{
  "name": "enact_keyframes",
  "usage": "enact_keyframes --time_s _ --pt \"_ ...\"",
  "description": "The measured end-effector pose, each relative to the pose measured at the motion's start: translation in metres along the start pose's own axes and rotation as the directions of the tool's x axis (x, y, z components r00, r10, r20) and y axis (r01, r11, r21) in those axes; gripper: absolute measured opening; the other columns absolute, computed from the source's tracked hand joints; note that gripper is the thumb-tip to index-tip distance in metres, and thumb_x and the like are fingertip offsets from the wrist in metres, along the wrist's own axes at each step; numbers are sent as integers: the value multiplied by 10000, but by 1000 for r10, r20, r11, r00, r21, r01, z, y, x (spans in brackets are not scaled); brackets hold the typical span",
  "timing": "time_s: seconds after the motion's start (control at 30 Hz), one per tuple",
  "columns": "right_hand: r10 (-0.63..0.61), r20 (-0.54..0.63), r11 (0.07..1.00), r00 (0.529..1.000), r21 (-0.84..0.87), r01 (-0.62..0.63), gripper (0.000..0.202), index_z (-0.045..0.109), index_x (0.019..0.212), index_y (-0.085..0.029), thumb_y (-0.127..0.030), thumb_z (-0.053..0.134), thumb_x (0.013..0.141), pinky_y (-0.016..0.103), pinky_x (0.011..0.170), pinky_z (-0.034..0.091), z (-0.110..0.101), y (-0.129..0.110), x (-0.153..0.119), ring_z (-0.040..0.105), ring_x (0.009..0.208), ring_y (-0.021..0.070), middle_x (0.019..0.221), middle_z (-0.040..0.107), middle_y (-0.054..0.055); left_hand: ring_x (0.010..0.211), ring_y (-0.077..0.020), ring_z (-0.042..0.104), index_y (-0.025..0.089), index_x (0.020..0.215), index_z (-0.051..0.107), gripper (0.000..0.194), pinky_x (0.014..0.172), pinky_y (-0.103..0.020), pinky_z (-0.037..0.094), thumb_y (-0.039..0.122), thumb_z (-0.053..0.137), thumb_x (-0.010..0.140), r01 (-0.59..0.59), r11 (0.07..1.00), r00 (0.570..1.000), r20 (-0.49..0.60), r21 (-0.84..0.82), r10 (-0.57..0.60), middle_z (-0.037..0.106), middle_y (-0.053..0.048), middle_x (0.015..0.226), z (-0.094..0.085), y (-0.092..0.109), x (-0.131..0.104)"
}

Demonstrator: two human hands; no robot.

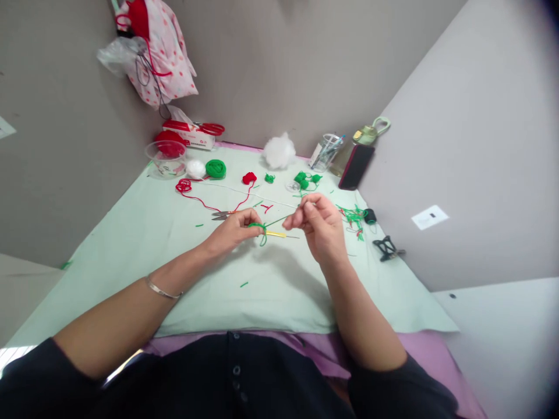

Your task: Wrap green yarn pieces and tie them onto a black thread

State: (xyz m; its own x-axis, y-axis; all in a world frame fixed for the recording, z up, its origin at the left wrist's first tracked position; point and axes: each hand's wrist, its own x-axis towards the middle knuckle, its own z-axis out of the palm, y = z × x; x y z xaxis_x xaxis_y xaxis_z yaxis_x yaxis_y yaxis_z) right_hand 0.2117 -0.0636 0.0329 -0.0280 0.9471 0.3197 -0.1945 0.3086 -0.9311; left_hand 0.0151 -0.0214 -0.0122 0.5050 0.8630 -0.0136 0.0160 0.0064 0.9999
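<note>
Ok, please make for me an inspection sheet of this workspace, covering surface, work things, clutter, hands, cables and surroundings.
Surface: pale green cloth, creased, short green scraps on it.
Work things: looped green yarn piece; yellow-handled metal tool beside it, held or lying, cannot tell.
Clutter: small metal scissors near red yarn; black phone beside olive-green bottle.
Hands: left hand grips the yarn piece; right hand pinches a thin green strand, stretched between both.
Cables: no power cable seen; thin dark cord hangs by the spotted bag.
Surroundings: grey walls; pink-and-white spotted fabric bag hanging; white wall plate at right.
</note>
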Motion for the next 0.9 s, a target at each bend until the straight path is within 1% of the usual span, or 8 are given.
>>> enact_keyframes --time_s 0.17,0.33,0.43,0.57,0.67,0.73,0.83,0.9 --pt "-204 -262 975 943 30 219 156 556 897 -211 -339 645 893 286 775 574 -16 -11 10 692 741 120 650 589 -60 867 -192 611 198 781 545 149 702 -280 390 279 664 742 26 1000 999 22 3 -26 670 -20 782 -1 6 -2" --pt "-307 -427 947 850 -52 316 171 533 882 -220 -348 647 883 291 852 562 -35 -17 17 696 833 121 678 539 -60 852 -199 625 206 787 522 126 673 -274 394 268 628 756 59 998 996 74 -7 -58 689 -22 735 -1 7 -4" --pt "-394 -470 918 789 -172 356 179 519 895 -230 -384 609 903 327 904 552 -48 -15 20 695 897 135 716 521 -46 808 -183 617 205 763 531 102 669 -270 401 240 625 742 48 999 995 90 5 -48 675 -15 711 -1 8 -5" --pt "-520 -453 849 724 -364 382 233 518 954 -234 -466 524 941 393 907 553 -61 -11 22 691 987 188 767 526 -13 641 -129 576 198 752 548 123 654 -265 413 234 665 736 37 999 989 142 -38 -31 612 22 656 0 8 -4" --pt "-573 -452 810 684 -440 388 238 541 979 -231 -466 528 940 383 871 560 -65 -13 23 696 926 180 749 528 -18 543 -102 530 194 797 594 171 608 -266 416 292 722 740 38 998 989 144 -50 -31 580 34 636 0 7 -4" --pt "-560 -425 813 711 -445 375 212 571 972 -228 -435 565 927 345 800 566 -63 -16 23 686 811 156 707 536 -31 587 -126 572 196 842 636 201 638 -277 440 326 748 739 24 998 992 128 -60 -17 597 21 618 0 7 -3" --pt "-443 -270 853 855 -419 310 152 640 920 -221 -368 648 883 272 595 514 -54 -18 19 620 649 126 705 583 -20 726 -175 645 197 895 681 221 744 -313 475 347 755 750 -8 996 994 104 -94 18 654 -10 649 0 7 -3" --pt "-359 -120 846 926 -460 269 108 687 871 -217 -322 696 849 257 524 454 -46 -18 16 573 619 113 779 621 4 789 -189 662 190 918 696 225 800 -334 482 341 751 760 -26 994 994 103 -102 37 685 -27 705 0 8 -4"
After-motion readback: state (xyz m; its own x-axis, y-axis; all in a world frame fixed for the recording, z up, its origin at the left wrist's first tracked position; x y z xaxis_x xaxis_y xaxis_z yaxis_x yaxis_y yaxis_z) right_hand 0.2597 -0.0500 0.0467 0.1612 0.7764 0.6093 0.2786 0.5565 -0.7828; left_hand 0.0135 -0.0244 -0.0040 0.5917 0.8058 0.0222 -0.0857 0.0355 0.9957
